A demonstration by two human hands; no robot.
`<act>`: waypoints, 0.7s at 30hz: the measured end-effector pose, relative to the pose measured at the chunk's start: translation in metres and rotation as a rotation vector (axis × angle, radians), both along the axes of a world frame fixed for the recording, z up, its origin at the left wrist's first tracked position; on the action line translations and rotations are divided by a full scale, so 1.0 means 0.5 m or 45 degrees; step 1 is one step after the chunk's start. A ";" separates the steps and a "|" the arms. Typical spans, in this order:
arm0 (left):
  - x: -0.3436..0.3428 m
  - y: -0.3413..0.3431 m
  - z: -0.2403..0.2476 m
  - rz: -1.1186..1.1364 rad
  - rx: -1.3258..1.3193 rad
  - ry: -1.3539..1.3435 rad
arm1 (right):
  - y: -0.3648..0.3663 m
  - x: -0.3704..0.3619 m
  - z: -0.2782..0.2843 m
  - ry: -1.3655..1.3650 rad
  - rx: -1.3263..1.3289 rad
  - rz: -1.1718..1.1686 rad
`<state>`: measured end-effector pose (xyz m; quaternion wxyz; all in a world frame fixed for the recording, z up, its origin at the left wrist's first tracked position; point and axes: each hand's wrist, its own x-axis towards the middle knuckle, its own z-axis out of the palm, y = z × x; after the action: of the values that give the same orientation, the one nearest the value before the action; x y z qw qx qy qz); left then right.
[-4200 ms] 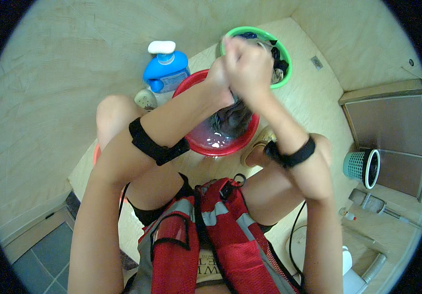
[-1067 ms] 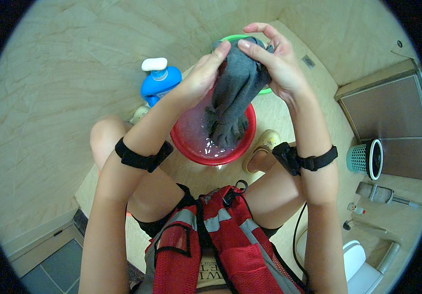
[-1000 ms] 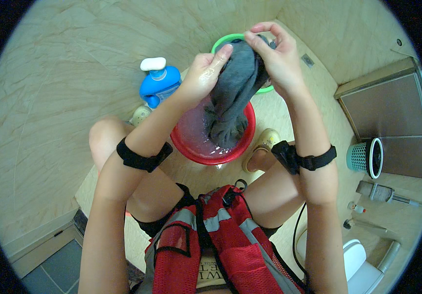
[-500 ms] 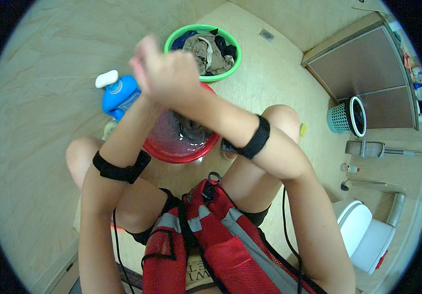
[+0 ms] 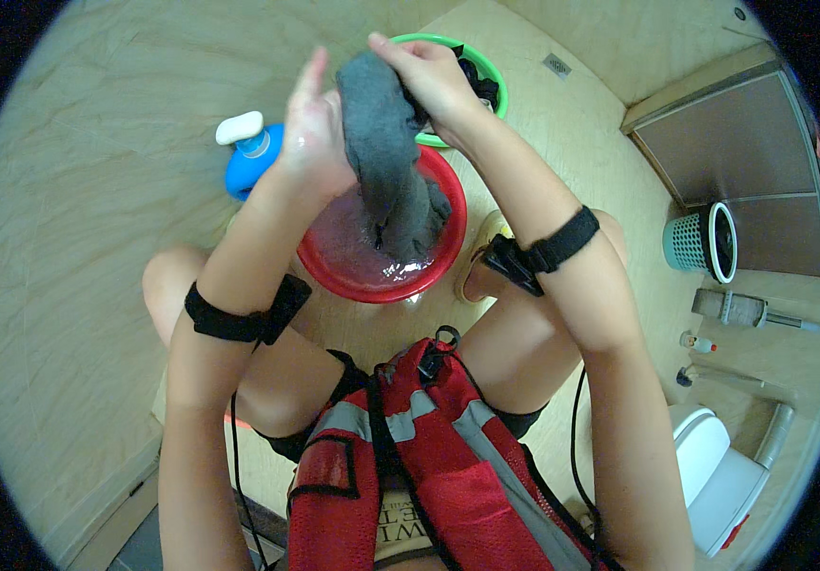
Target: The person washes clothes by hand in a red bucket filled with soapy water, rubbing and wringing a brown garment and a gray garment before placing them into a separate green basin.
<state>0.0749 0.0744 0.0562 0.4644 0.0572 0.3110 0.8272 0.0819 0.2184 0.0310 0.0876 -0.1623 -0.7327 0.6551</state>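
A wet dark grey cloth garment (image 5: pixel 381 133) hangs in a twisted length above the red basin (image 5: pixel 458 205), its lower end bunched in the basin's sudsy water. At its top right, my right hand (image 5: pixel 437 84) is closed on the fabric, thumb toward the upper edge. My left hand (image 5: pixel 318 138) touches the garment's left side, one digit stretched upward; its other fingers are hidden behind the cloth, so its grip cannot be made out. Left of that hand stands a blue pump bottle (image 5: pixel 248 171) with a white top.
Behind my right hand is a green basin (image 5: pixel 497 71) holding dark clothes. A mint and white basket (image 5: pixel 691 243) stands far right, near a squeegee-like tool (image 5: pixel 733 306) and a white toilet (image 5: pixel 705 443). My knees flank the red basin, and a floor drain (image 5: pixel 556 65) lies beyond.
My hands, pressed together and blurred before, are now apart. The grey garment is now raised between them, its lower end still in the red basin. The whole view has shifted slightly.
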 end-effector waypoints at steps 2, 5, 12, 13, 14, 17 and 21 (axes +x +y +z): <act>-0.010 -0.028 0.023 -0.114 0.224 0.057 | -0.028 0.036 0.043 0.077 -0.610 0.156; -0.032 -0.044 0.034 0.038 0.302 0.128 | -0.063 0.090 0.071 0.073 -1.032 0.364; -0.035 -0.025 0.041 0.629 -0.087 0.884 | 0.000 0.089 0.072 0.273 0.052 0.378; -0.039 -0.030 0.029 0.668 -0.345 1.165 | 0.008 0.087 0.073 0.294 0.155 0.228; -0.046 -0.038 0.015 0.700 -0.612 1.439 | 0.011 0.077 0.065 0.375 0.243 0.129; -0.069 -0.013 -0.021 0.692 -0.982 1.488 | 0.026 0.041 0.022 0.464 0.610 -0.124; -0.065 0.013 -0.105 0.746 -0.675 0.905 | -0.102 0.067 0.059 0.420 1.306 -0.207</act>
<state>0.0426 0.0809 0.0036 0.0784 0.1254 0.6506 0.7449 0.1155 0.1675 0.0604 0.3197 -0.0501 -0.9199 0.2216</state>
